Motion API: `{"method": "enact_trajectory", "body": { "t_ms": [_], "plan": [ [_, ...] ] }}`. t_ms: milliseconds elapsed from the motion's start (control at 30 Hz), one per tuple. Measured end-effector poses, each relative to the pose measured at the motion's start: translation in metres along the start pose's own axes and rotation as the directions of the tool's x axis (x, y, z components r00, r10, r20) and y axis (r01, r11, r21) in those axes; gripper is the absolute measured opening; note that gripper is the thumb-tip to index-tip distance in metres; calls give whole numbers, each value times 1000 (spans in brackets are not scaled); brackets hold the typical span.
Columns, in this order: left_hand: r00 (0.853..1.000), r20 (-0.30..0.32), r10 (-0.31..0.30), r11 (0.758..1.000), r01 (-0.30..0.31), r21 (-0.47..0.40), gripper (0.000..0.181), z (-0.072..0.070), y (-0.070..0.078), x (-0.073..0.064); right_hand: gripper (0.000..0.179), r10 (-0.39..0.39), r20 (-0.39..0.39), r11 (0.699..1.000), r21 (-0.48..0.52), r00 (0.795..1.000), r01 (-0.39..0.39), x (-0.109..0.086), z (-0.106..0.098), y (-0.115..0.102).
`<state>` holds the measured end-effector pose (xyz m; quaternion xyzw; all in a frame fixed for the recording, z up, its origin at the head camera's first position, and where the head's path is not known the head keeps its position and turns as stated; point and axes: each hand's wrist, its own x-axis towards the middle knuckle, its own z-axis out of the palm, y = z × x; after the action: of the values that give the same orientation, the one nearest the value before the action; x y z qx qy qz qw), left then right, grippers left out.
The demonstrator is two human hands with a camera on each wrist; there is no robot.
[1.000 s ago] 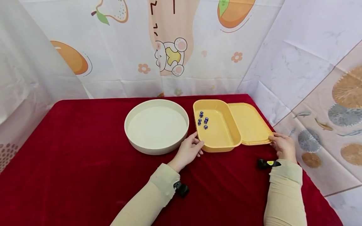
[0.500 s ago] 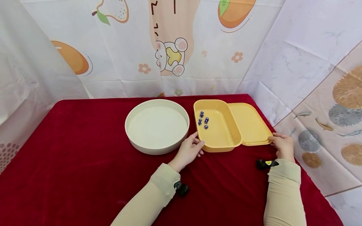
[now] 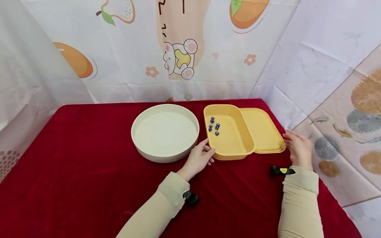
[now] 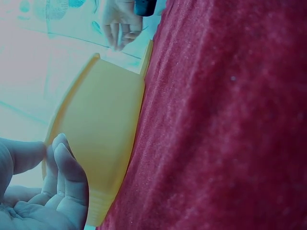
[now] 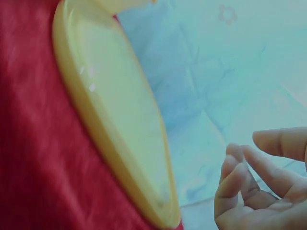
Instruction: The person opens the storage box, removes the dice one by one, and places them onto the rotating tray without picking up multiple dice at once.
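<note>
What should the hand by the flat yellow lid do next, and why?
I'd guess the right hand should move over to the yellow box and reach for one of the blue dice. It holds nothing and is apart from the lid, the dice lie loose in the open box, and the left hand holds the box's near corner.

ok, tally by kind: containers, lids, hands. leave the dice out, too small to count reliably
Yellow rectangular box: 1
Cream round tray: 1
Yellow lid: 1
Hands: 2 (left hand, right hand)
Total: 5
</note>
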<state>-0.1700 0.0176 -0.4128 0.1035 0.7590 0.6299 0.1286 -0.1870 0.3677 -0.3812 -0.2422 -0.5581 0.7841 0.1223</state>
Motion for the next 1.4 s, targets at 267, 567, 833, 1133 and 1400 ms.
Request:
{"method": "enact_trajectory", "body": {
  "t_ms": [267,567,833,1133,1400],
  "plan": [
    [1000,1,0,1000,0,-1,61,-1,3,-1,10,-77,204,961,277,976,18,-20,28,-15],
    [1000,-4,-5,1000,5,8,60,-4,3,-1,11,-206,298,947,299,932,114,-48,59,-26],
    [1000,-5,6,998,-5,62,56,-7,5,-2,11,-325,364,935,260,873,240,-71,81,-30],
    [1000,21,10,986,-14,168,52,-17,17,-8,16,-348,444,937,130,825,325,-90,107,-19],
    [997,17,79,981,-81,177,46,-36,32,-13,21,-274,544,935,-43,793,352,-95,126,1]
  ]
}}
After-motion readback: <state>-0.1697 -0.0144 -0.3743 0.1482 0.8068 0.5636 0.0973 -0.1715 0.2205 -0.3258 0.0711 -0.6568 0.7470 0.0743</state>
